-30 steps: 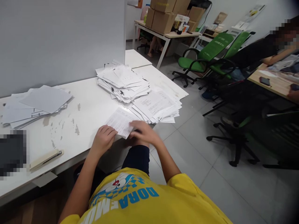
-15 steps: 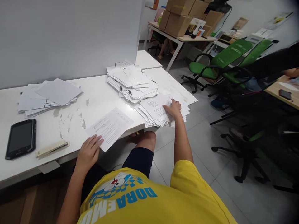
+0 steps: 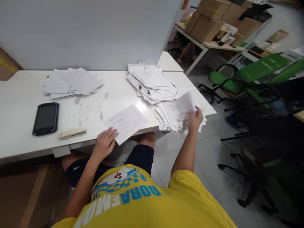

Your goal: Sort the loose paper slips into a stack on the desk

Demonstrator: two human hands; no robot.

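My left hand point(image 3: 105, 142) lies at the near-left corner of a printed sheet point(image 3: 129, 122) with its fingers stretched out flat. That sheet juts slightly past the desk's front edge. On the right, my right hand point(image 3: 195, 118) pinches the right side of another printed sheet point(image 3: 181, 106), which curls up off a fanned pile of papers point(image 3: 161, 118) at the desk corner. Behind this pile rises a thicker, uneven stack of papers point(image 3: 152, 79) with dark smudges. A beige stapler point(image 3: 72, 133) is left of my left hand.
A black rugged handheld device point(image 3: 46, 118) and a third paper stack point(image 3: 73, 82) lie on the white desk point(image 3: 118, 95). A grey partition point(image 3: 95, 34) closes off the back. Green chairs point(image 3: 225, 84) and a table with cardboard boxes point(image 3: 206, 27) stand to the right.
My right hand has raised the right side of a sheet from the fanned pile, and it now bends upward. My left hand stays on its sheet. The view has swung left.
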